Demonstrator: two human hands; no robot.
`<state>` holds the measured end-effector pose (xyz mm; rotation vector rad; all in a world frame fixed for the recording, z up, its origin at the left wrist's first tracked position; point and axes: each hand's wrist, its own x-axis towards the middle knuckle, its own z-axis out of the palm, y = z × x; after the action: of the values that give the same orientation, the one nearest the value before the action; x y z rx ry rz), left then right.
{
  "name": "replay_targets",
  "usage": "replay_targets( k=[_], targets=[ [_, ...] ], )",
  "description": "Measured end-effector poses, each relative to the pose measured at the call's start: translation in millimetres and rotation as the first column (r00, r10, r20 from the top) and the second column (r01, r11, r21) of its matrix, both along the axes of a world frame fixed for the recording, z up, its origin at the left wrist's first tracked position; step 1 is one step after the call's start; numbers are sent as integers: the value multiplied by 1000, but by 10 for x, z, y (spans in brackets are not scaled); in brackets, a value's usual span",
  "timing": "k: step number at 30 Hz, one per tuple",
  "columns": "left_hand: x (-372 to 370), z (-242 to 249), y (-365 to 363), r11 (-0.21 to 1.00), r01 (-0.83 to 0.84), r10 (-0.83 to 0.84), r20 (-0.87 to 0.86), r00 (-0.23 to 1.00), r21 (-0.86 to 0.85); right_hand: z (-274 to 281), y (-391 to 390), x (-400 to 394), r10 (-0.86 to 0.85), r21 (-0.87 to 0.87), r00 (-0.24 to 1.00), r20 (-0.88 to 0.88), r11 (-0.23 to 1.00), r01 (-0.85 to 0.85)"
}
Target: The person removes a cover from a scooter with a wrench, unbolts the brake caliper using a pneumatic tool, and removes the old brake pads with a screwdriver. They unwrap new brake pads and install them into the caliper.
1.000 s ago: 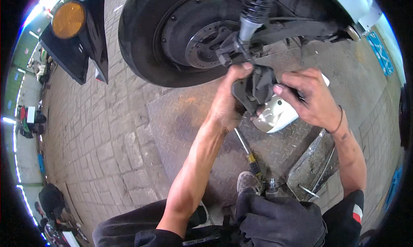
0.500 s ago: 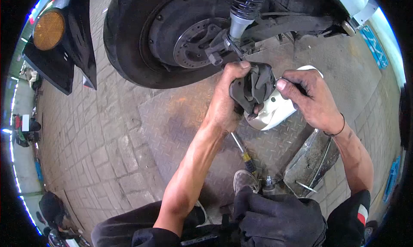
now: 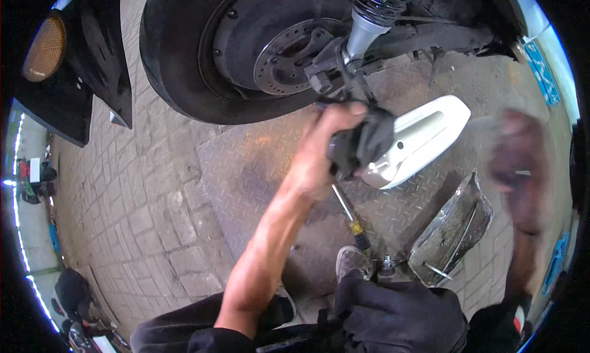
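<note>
My left hand (image 3: 316, 153) grips a black brake caliper (image 3: 362, 141) just below the scooter's rear wheel (image 3: 184, 58), near the brake disc (image 3: 289, 55) and the shock absorber (image 3: 369, 21). My right hand (image 3: 519, 165) is off to the right, blurred by motion and well apart from the caliper; what it holds, if anything, I cannot make out. A white plastic cover (image 3: 424, 138) lies on the metal plate right behind the caliper.
A screwdriver (image 3: 347, 211) lies on the checker plate (image 3: 246, 168) under my left forearm. A dirty panel (image 3: 452, 230) rests at lower right. My knees and shoe (image 3: 353, 261) fill the bottom. Brick paving spreads to the left; a black mudguard with an orange reflector (image 3: 46, 48) hangs at upper left.
My right hand has let go of the caliper and swung away to the right. My left hand still holds the caliper at about the same spot.
</note>
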<state>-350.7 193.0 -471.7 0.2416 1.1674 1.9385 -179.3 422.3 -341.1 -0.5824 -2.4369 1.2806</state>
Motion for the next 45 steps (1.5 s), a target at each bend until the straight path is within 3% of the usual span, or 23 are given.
replay_targets(
  k=[2, 4, 5, 6, 7, 8, 10, 12, 13, 15, 16, 18, 20, 22, 25, 28, 32, 34, 45],
  targets=[
    [21, -2, 6, 998, 59, -58, -24, 998, 31, 152, 334, 450, -197, -204, 979, -45, 961, 184],
    [192, 259, 174, 976, -28, -2, 138, 990, 214, -69, 285, 863, -98, -261, 990, 104, 958, 122],
    [221, 337, 197, 978, -6, -22, 133, 991, 207, -256, 196, 1046, 2, -279, 980, 200, 959, 55],
    [211, 240, 193, 956, 20, -69, 160, 985, 292, -403, -17, 1013, 167, -256, 926, 340, 963, -80],
    [229, 201, 202, 960, -20, -32, 181, 983, 279, -501, -54, 785, 449, -243, 722, 527, 893, -379],
    [244, 196, 190, 964, -62, 11, 197, 980, 257, -965, -166, 863, 423, -137, 708, 566, 895, -425],
    [256, 251, 156, 963, -61, 21, 152, 988, 263, -1786, -347, 978, 395, -140, 677, 621, 906, -400],
    [286, 307, 153, 962, -59, 31, 109, 994, 268, -2583, -440, 1105, 405, -12, 772, 490, 889, -458],
    [315, 330, 141, 962, -89, 45, 171, 984, 259, -2709, -487, 1128, 405, -16, 786, 468, 892, -451],
    [289, 307, 102, 954, -168, 97, 275, 957, 247, -2850, -542, 1043, 360, 228, 685, 633, 759, -610],
    [286, 324, 92, 956, -167, 102, 258, 961, 242, -2718, -567, 903, 367, 232, 694, 619, 759, -609],
    [302, 332, 78, 964, -224, 193, 203, 960, 145, -2250, -591, 605, 311, 391, 904, 294, 824, -410],
    [278, 306, 85, 966, -213, 179, 215, 960, 148, -1491, -637, 254, 226, -22, 972, 71, 974, -225],
    [327, 301, 150, 955, -241, 204, 204, 957, 175, -1015, -784, 4, 17, -270, 982, -190, 961, -69],
    [368, 313, 205, 963, -259, 246, 148, 958, 75, -839, -978, -241, -110, -298, 943, -313, 954, 12],
    [378, 268, 277, 950, -305, 298, 94, 950, 65, -980, -1012, -395, -245, -399, 916, -318, 911, 105],
    [354, 184, 349, 930, -359, 353, 76, 932, 76, -996, -1011, -441, -278, -409, 912, -303, 902, 140],
    [368, 193, 380, 927, -369, 366, 53, 929, 68, -1003, -1014, -464, -305, -501, 889, -341, 859, 103],
    [396, 339, 397, 935, -354, 354, 5, 935, -11, -1114, -1134, -417, -295, -418, 862, -412, 902, 109]
  ],
)
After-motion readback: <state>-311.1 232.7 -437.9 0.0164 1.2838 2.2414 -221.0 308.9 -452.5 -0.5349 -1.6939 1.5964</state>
